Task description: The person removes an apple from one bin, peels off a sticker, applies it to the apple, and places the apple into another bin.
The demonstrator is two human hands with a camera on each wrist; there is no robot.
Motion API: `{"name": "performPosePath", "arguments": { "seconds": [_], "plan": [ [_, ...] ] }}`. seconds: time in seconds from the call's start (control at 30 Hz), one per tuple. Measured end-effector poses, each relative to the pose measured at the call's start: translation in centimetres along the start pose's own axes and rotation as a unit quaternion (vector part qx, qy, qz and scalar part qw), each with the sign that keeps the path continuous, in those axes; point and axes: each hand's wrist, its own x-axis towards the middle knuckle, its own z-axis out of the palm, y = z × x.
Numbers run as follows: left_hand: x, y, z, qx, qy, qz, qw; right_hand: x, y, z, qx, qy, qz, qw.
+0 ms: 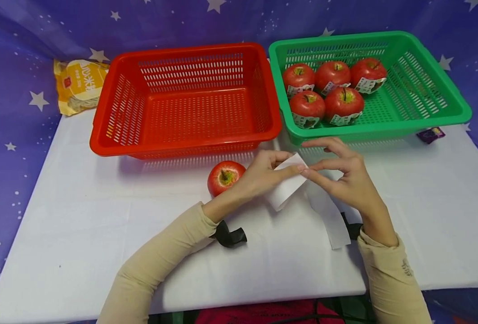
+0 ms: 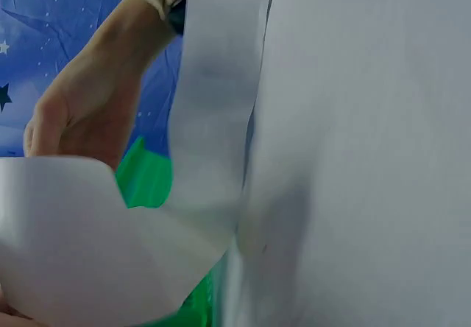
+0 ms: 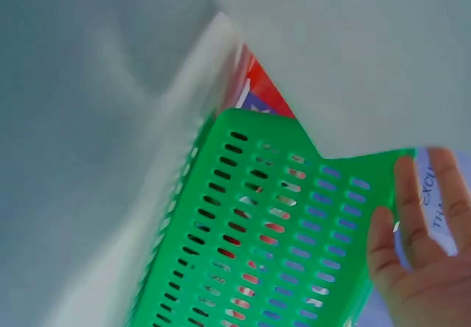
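Note:
My left hand (image 1: 263, 173) grips a folded piece of a white paper strip (image 1: 288, 185) between thumb and fingers. My right hand (image 1: 341, 173) pinches the corner of that piece with thumb and index finger, its other fingers spread. In the left wrist view the long paper strip (image 2: 217, 84) bends and trails down toward the table. A red apple (image 1: 225, 176) stands stem up beside my left wrist, partly covered by it. In the right wrist view the spread fingers (image 3: 413, 205) show at the right, beside the paper.
A red basket (image 1: 272, 121) with nothing in it stands behind my left hand. Beside it, a green basket (image 1: 417, 122) holds several apples (image 1: 345, 101) with paper bands. A yellow food packet (image 1: 81, 85) is at back left, a small purple wrapper (image 1: 431, 134) at right.

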Motion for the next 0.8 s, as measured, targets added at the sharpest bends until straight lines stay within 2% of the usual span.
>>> {"name": "performPosePath", "arguments": {
  "seconds": [0.2, 0.4, 0.47, 0.63, 0.8],
  "plan": [
    [0.14, 0.12, -0.36, 0.058, 0.014, 0.010, 0.9982, -0.23, 0.42, 0.05, -0.001, -0.035, 0.000, 0.999],
    [0.10, -0.02, -0.14, 0.117, 0.006, 0.012, 0.9930, -0.46, 0.38, -0.31, 0.045, 0.013, 0.008, 0.999],
    [0.08, -0.07, -0.08, 0.126, 0.001, 0.013, 0.9919, -0.55, 0.44, -0.23, 0.051, 0.011, -0.002, 0.999],
    [0.10, 0.02, -0.17, 0.140, -0.014, 0.017, 0.9899, -0.43, 0.50, -0.07, 0.051, -0.045, 0.026, 0.997],
    [0.16, 0.05, -0.45, 0.143, -0.027, 0.014, 0.9893, -0.23, 0.45, -0.29, 0.090, -0.100, 0.076, 0.988]
  ]
}}
